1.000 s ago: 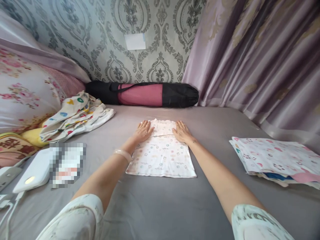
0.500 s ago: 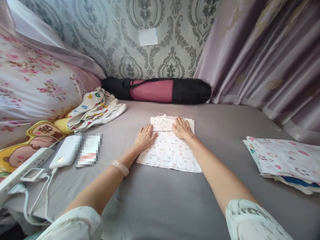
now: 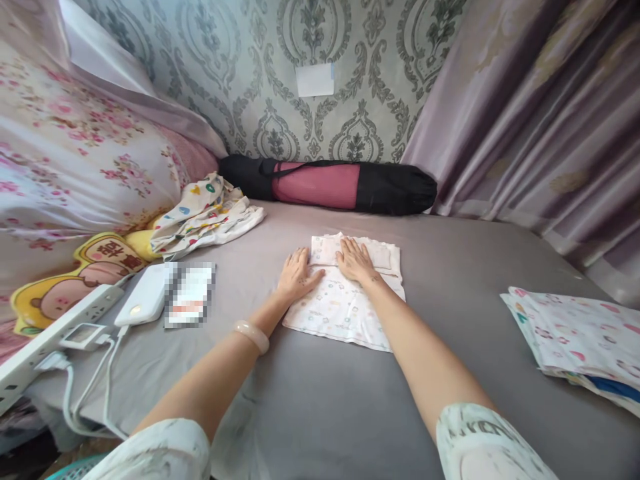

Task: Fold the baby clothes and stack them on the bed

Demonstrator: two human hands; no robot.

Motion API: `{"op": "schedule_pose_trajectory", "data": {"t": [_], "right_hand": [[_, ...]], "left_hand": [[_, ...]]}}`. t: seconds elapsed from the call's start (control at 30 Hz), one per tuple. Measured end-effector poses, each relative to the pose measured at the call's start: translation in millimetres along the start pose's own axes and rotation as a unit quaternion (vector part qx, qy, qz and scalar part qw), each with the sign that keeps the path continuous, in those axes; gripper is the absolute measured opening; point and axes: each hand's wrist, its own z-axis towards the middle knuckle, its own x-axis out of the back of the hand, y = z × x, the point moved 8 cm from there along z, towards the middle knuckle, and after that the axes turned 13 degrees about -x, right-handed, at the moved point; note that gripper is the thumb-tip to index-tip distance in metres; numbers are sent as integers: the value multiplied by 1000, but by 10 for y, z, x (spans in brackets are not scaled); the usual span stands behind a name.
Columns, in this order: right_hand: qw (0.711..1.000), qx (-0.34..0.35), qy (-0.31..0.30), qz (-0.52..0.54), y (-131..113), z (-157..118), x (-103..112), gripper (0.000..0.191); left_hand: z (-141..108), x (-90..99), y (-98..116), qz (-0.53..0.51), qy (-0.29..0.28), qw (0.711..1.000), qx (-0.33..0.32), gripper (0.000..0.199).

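Lying partly under hands, apparently: cloth

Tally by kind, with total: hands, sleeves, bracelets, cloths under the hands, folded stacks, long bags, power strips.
Hands: 2 (left hand, right hand)
Sleeves: 2 (left sleeve, right sleeve)
Bracelets: 1 (pale bracelet)
Cloths under the hands: 1 (white printed cloth)
Folded stacks: 1 (printed stack)
Long bags: 1 (black-and-pink bag)
Power strips: 1 (white power strip)
Total: 9

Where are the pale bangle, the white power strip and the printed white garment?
Pale bangle [image 3: 254, 334], head view: front of its band.
White power strip [image 3: 47, 341], head view: middle of its socket face.
Printed white garment [image 3: 337, 307], head view: its flat near part.
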Motion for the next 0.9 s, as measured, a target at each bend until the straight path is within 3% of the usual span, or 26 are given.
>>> {"op": "schedule_pose_trajectory", "data": {"t": [0.2, 0.37, 0.53, 0.7, 0.9], "right_hand": [[1000, -4, -20, -14, -2, -7, 44, 62], [997, 68, 44, 0, -455, -138, 165, 59], [996, 88, -4, 22, -768, -180, -30, 57], [996, 83, 2, 34, -772, -166, -81, 56], [988, 70, -47, 131, -614, -71, 36, 61]], "left_hand": [[12, 22, -37, -23, 12, 999, 18, 67], [26, 2, -106, -25, 25, 999, 33, 62], [33, -13, -121, -22, 49, 999, 9, 56], [39, -36, -116, -27, 36, 999, -11, 59], [15, -22, -5, -18, -8, 999, -40, 60]]}}
